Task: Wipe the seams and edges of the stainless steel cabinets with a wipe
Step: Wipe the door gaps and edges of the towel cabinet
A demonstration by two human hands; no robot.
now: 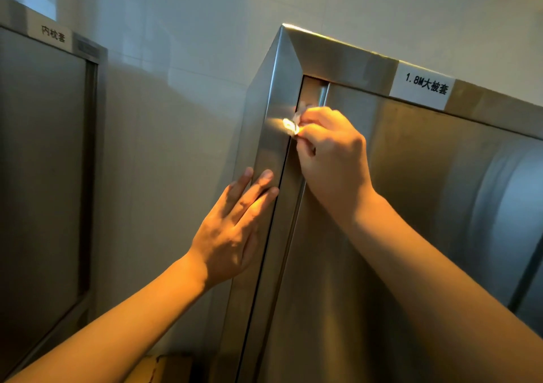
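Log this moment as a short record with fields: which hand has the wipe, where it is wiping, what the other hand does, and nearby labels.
wipe holder: right hand pinches the wipe
wiping spot: vertical door seam of the near cabinet, near its top corner
left hand: fingers flat against the cabinet's corner edge
labels: white label on near cabinet; another label on far cabinet

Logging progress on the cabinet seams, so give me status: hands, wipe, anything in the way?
Right hand pinches wipe against cabinet door seam. Left hand flat on corner edge, holding nothing. Nothing blocks the seam.
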